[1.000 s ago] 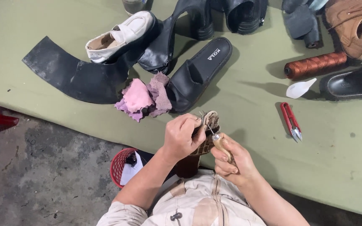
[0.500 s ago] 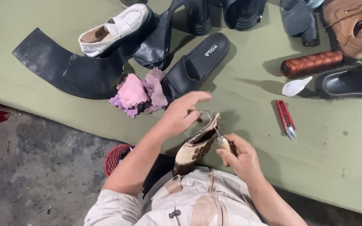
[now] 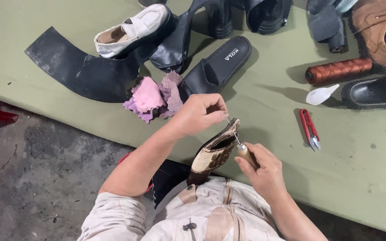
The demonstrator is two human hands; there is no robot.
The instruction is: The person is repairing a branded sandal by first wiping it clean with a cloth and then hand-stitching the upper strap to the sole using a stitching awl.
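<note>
One shoe [image 3: 213, 154], one awl [image 3: 245, 152] in right grip [image 3: 264, 172]; left grip [image 3: 199, 114] pinches thread.

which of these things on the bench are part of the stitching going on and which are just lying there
In use:
left hand, pinching at the shoe's edge
right hand, holding the wooden-handled awl
patterned tan shoe

Lying about:
red snips
brown thread spool
pink cloth
black slide sandal
white shoe
black rubber sheet

Clothes: light beige top with a dark button [image 3: 189, 226], seams and folds.
Sleeves: short, arms bare.
Hands: no gloves, no rings.
</note>
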